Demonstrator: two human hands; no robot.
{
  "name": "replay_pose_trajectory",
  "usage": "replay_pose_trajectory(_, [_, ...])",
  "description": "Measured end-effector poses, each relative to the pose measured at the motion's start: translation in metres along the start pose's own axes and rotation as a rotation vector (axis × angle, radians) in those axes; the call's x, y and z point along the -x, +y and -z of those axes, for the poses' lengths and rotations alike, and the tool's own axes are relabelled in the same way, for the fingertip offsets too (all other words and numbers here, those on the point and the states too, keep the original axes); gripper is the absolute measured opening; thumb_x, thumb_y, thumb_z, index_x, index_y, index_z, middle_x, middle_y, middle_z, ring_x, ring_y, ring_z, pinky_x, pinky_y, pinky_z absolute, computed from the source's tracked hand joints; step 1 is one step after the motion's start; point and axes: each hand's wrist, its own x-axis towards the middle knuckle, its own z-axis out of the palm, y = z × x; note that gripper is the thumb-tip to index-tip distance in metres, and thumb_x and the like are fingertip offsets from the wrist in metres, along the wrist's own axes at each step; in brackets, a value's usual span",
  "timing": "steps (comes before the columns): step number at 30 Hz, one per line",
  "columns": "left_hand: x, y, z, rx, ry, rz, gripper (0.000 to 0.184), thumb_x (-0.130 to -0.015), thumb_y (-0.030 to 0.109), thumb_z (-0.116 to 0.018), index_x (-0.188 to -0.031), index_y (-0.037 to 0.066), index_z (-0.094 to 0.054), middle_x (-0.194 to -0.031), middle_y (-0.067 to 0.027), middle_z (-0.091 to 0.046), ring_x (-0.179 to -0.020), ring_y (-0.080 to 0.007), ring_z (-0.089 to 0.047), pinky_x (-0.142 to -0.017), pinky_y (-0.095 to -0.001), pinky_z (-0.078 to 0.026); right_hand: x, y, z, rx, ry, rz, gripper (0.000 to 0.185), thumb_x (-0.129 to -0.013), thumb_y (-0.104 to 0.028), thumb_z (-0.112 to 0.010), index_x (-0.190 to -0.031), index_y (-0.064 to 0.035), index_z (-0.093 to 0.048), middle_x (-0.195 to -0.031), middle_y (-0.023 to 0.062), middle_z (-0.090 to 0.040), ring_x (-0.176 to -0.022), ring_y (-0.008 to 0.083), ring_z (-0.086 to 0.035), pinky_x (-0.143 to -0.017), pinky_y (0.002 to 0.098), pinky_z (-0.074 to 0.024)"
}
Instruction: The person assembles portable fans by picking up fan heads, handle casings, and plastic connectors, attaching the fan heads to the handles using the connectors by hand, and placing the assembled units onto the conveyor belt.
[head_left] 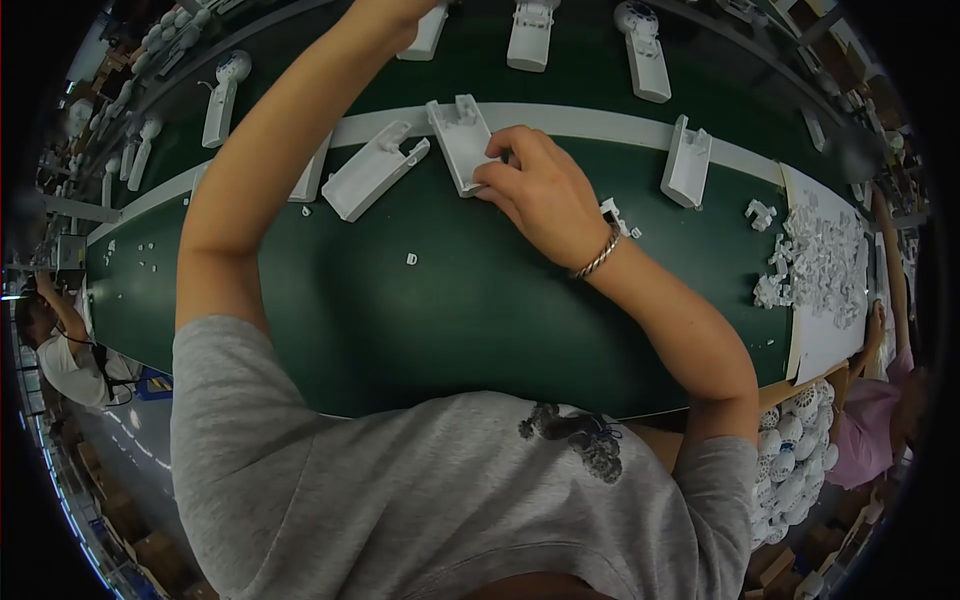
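Observation:
My right hand [545, 190] is closed on the lower right edge of a white plastic housing [462, 140], an open trough-like shell with prongs at its far end. Thumb and fingers pinch its side wall. At the top edge of the view my left hand [405, 12] is cut off, its fingers out of sight, beside another white housing [424, 38] on the far green surface. Left of the held piece, a similar white shell [372, 172] lies tilted on the near green worktop [400, 320]. Part of one more shell [312, 172] shows behind my left forearm.
Another housing [688, 165] rests against the pale rail [590, 122]. Housings with round heads [640, 45] stand beyond it. Small white parts cover a sheet [825, 260] at right, above a box of white round heads [798, 460]. People sit at both sides.

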Motion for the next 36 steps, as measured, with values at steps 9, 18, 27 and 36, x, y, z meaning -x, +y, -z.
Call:
replay_pose_trajectory(9, [0.150,0.091,-0.039,0.997,-0.177,0.917,0.032,-0.086,0.029,-0.056,-0.110,0.008,-0.053,-0.111,-0.0025,-0.053,-0.102,-0.0149,-0.047,-0.089,-0.0321,-0.035,0.076,-0.075,0.100,0.252,0.135,-0.130,0.026,-0.061,-0.005,-0.072,-0.083,-0.0098,-0.061,-0.093,0.0033,-0.053,-0.071,0.0176,-0.051,-0.063,0.0315,-0.0383])
replay_pose_trajectory(18, [0.172,0.130,-0.141,1.304,-0.836,1.164,0.037,-0.092,0.027,-0.043,-0.120,0.002,-0.044,-0.117,-0.0155,-0.053,-0.097,-0.0240,-0.057,-0.084,-0.0375,-0.048,0.178,-0.126,0.149,0.264,0.234,-0.392,0.026,-0.069,-0.015,-0.067,-0.091,-0.0084,-0.057,-0.096,0.0067,-0.053,-0.088,0.0235,-0.052,-0.072,0.0336,-0.0402])
replay_pose_trajectory(27, [0.156,0.137,-0.162,1.189,-0.873,1.077,0.044,-0.092,0.029,-0.043,-0.127,0.002,-0.038,-0.116,-0.0139,-0.053,-0.093,-0.0231,-0.059,-0.076,-0.0380,-0.052,0.428,0.024,0.317,0.895,-0.131,-1.438,0.058,-0.066,-0.026,-0.074,-0.116,-0.0087,-0.051,-0.110,0.0180,-0.054,-0.103,0.0352,-0.051,-0.088,0.0401,-0.0425])
replay_pose_trajectory(36, [0.142,0.125,-0.153,1.152,-0.804,1.035,0.044,-0.092,0.030,-0.044,-0.123,0.000,-0.042,-0.114,-0.0141,-0.053,-0.093,-0.0234,-0.058,-0.075,-0.0384,-0.053,0.399,0.011,0.337,0.705,0.105,-1.457,0.063,-0.059,-0.027,-0.074,-0.111,-0.0006,-0.052,-0.110,0.0191,-0.054,-0.099,0.0300,-0.055,-0.086,0.0359,-0.0455])
